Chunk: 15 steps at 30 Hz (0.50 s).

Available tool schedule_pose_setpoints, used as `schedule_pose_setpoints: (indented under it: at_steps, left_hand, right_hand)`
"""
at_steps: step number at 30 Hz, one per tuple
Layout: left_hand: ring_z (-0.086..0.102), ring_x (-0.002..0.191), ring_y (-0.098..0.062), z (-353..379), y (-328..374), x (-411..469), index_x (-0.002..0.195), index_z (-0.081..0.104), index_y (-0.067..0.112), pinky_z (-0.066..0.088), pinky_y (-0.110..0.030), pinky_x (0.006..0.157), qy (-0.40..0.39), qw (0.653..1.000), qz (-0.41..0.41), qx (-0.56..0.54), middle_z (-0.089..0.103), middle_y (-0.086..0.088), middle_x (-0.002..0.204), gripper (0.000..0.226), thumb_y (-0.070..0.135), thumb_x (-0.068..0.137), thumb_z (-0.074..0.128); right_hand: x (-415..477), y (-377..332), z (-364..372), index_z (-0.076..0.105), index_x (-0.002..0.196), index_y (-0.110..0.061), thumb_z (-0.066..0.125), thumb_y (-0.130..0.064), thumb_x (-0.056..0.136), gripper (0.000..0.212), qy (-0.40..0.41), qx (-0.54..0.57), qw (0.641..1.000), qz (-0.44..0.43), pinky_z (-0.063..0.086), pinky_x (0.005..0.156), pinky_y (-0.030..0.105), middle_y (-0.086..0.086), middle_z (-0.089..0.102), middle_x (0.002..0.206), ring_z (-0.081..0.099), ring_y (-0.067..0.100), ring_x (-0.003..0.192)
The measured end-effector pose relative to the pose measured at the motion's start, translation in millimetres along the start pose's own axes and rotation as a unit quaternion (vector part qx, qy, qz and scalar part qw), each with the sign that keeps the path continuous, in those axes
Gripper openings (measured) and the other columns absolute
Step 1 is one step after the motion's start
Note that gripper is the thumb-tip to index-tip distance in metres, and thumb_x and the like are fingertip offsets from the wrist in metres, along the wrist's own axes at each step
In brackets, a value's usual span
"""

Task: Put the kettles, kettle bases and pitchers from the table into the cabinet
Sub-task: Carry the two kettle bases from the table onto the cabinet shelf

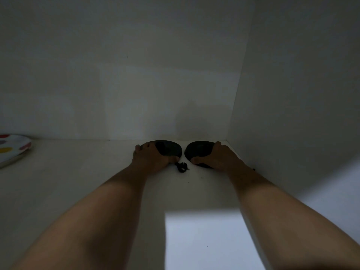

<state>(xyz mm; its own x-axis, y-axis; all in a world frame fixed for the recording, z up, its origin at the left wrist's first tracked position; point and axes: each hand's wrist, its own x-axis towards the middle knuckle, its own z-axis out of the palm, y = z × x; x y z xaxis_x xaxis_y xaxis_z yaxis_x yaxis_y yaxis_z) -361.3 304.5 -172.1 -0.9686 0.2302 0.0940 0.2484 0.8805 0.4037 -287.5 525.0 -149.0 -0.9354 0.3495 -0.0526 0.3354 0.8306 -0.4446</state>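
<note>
White laminate lines the whole cabinet interior [136, 55]: a flat back wall, a right side wall meeting it in a straight vertical corner, and a pale shelf floor [68, 182] that runs toward the viewer. The space is dim, and most of the shelf lies in grey shadow, except for a bright rectangular patch of light on the near part of the floor between the two forearms.

Two round, flat, black plastic kettle bases sit side by side at the back right corner of the shelf, close to the rear wall and nearly touching each other. The left hand [151, 157] grips the left kettle base [171, 150], its fingers curled over the far rim and its thumb on the near edge. The right hand [216, 155] clasps the right kettle base [196, 150] in the same way, fingers over the far right rim, thumb at the front. Both bases appear to rest on the shelf.

A short black power cord end [182, 166] lies bunched on the shelf just in front of the gap between the bases.

At the far left edge, a white plate with coloured spots [13, 148] lies on the same shelf, well apart from the bases.
</note>
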Motion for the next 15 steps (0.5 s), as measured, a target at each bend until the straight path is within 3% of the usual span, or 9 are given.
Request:
schedule_pose_setpoints:
  at_steps: [5,9,11,13,15]
  left_hand:
    - [0.033,0.143,-0.036,7,-4,12,0.15,0.036,0.036,0.028,-0.054,0.115,-0.013,0.999,-0.042,0.006,0.041,-0.002,0.155,0.129,0.098,0.038,0.049]
    - [0.028,0.145,-0.036,7,-2,16,0.152,0.032,0.036,0.023,-0.057,0.116,-0.021,0.998,-0.059,-0.001,0.036,-0.003,0.157,0.13,0.095,0.038,0.052]
    - [0.018,0.149,-0.039,2,4,13,0.155,0.025,0.031,0.016,-0.061,0.118,-0.029,0.997,-0.07,0.0,0.028,-0.006,0.161,0.129,0.091,0.046,0.057]
    - [0.011,0.151,-0.039,-5,11,7,0.158,0.018,0.023,0.011,-0.061,0.12,-0.03,0.996,-0.087,0.006,0.02,-0.009,0.164,0.128,0.086,0.056,0.061]
    - [0.008,0.152,-0.039,-12,16,-2,0.159,0.014,0.02,0.01,-0.06,0.121,-0.029,0.995,-0.093,0.005,0.016,-0.009,0.165,0.13,0.086,0.058,0.063]
  right_hand:
    - [1,-2,4,0.019,0.159,-0.007,0.076,-0.072,0.067,0.126,0.006,0.01,1.0,0.01,0.031,0.117,0.036,0.012,0.029,0.163,0.033,0.03,0.148]
    - [35,13,19,0.03,0.158,-0.02,0.054,-0.105,0.027,0.157,0.023,-0.01,1.0,0.004,0.033,0.119,0.045,0.007,0.035,0.162,0.037,0.029,0.146]
    - [62,27,31,0.034,0.156,-0.028,0.044,-0.109,0.018,0.161,0.022,-0.007,1.0,0.004,0.033,0.119,0.047,0.004,0.039,0.16,0.039,0.029,0.145]
    - [43,16,22,0.033,0.156,-0.028,0.047,-0.108,0.027,0.153,0.027,-0.005,1.0,-0.001,0.031,0.12,0.047,0.006,0.035,0.162,0.035,0.03,0.147]
    - [7,0,6,0.023,0.16,-0.016,0.054,-0.098,0.056,0.136,0.026,-0.005,1.0,0.01,0.026,0.122,0.047,0.013,0.024,0.165,0.025,0.033,0.151]
